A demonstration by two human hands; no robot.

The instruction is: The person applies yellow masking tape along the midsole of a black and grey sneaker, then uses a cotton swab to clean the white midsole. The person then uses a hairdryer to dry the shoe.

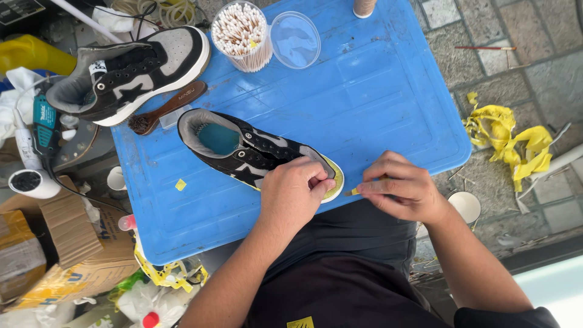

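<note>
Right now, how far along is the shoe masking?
Done, it seems: yellow tape already edges the toe of the black sneaker on the blue board. In hand: the left hand presses the toe while the right hand pinches a small yellowish piece beside it. Left: the second sneaker sits aside with no tape visible; the brush and cotton swabs lie untouched.

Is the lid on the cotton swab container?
No. The cotton swab container stands open, and its clear lid lies beside it on the blue board.
</note>
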